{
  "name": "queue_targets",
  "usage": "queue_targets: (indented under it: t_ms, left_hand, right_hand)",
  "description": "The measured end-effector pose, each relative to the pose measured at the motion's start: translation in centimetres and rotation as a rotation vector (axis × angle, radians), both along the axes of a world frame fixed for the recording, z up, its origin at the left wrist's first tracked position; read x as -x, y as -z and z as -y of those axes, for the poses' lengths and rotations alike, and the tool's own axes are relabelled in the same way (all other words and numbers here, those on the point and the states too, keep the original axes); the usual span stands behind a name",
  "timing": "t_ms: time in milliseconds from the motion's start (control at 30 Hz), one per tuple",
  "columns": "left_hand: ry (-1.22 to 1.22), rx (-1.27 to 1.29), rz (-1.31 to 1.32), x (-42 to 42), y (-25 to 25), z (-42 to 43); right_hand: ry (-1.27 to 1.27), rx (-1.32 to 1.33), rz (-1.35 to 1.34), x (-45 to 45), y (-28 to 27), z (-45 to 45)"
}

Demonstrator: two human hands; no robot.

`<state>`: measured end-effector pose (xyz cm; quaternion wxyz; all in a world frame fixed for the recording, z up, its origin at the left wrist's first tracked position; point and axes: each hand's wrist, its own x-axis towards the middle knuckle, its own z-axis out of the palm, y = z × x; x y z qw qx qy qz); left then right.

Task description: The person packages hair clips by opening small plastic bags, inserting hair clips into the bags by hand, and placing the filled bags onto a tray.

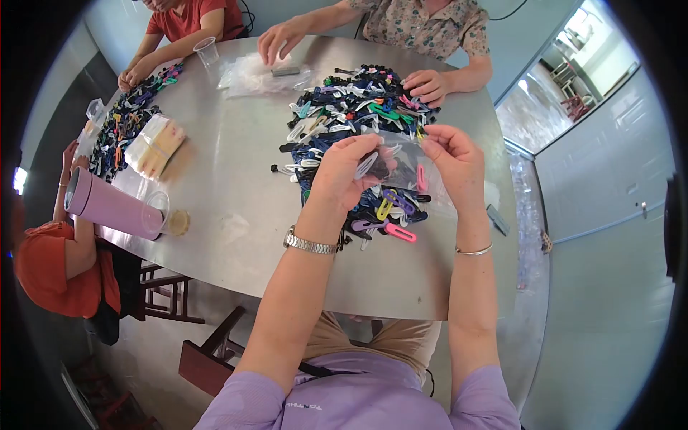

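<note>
A small clear plastic bag (405, 159) is stretched between my two hands above a pile of hair clips (337, 118). My left hand (345, 170) is closed on the bag's left side, with a pale hair clip (366, 165) by its fingers; whether that clip is inside the bag I cannot tell. My right hand (453, 159) pinches the bag's upper right edge between thumb and finger. A pink clip (421, 178) shows at the bag's lower right. Below the bag lie a yellow clip (384, 208) and a bright pink clip (400, 233).
Across the table, one person's hands (428, 87) rest by the pile and over plastic bags (254, 77). Other people sit at a second clip pile (129, 129). At left are a pink tumbler (115, 204), plastic cups (206, 51) and a wrapped bundle (155, 147). A grey strip (497, 220) lies at right.
</note>
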<state>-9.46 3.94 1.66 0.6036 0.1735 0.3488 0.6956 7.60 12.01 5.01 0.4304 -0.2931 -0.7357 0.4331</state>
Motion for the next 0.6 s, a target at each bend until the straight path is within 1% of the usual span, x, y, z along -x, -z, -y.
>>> queue_targets:
  t_ms: [33, 100, 133, 167, 200, 233, 267, 300, 333, 367, 400, 467, 533, 600]
  left_hand:
    - [-0.001, -0.015, 0.041, 0.1, 0.2, 0.0]
    - [-0.004, -0.033, 0.081, 0.1, 0.4, -0.1]
    - [-0.083, -0.091, 0.210, 0.1, 0.4, -0.2]
    - [-0.164, -0.148, 0.337, 0.1, 0.5, -0.3]
    - [-0.217, -0.152, 0.391, 0.0, 0.3, -0.2]
    - [-0.221, -0.152, 0.390, 0.0, 0.2, -0.1]
    - [-0.222, -0.184, 0.431, 0.0, 0.2, -0.1]
    - [-0.223, -0.215, 0.475, -0.2, 0.1, -0.1]
    - [-0.222, -0.203, 0.450, -0.6, -0.1, 0.0]
    - [-0.222, -0.201, 0.454, -0.7, 0.1, -0.1]
    - [-0.221, -0.155, 0.444, -0.7, 0.2, -0.2]
    - [-0.218, -0.111, 0.436, -0.8, 0.2, -0.3]
    - [-0.219, -0.066, 0.278, -0.9, -0.2, 0.1]
    - [-0.226, -0.094, 0.254, -0.8, 0.2, 0.0]
  right_hand:
    - [0.000, -0.001, -0.002, 0.2, 0.6, -0.3]
    - [-0.031, 0.136, -0.321, 1.1, 1.4, -0.5]
    - [-0.034, 0.134, -0.322, 1.5, 1.4, -0.2]
    - [-0.111, 0.256, -0.393, 2.1, 1.5, 0.3]
    - [-0.188, 0.378, -0.464, 2.7, 1.5, 1.0]
    - [-0.212, 0.396, -0.405, 3.1, 1.7, 1.7]
    - [-0.214, 0.398, -0.404, 3.6, 1.8, 2.1]
    - [-0.230, 0.386, -0.309, 4.0, 1.9, 2.5]
    - [-0.243, 0.374, -0.213, 4.2, 2.0, 2.8]
    - [-0.162, 0.330, -0.173, 4.2, 2.7, 2.8]
    - [-0.160, 0.330, -0.170, 4.2, 3.2, 2.5]
    - [-0.008, 0.290, -0.118, 4.1, 3.7, 2.0]
    - [0.024, 0.278, -0.118, 3.7, 3.0, 2.0]
    - [0.055, 0.268, -0.121, 3.3, 2.4, 2.0]
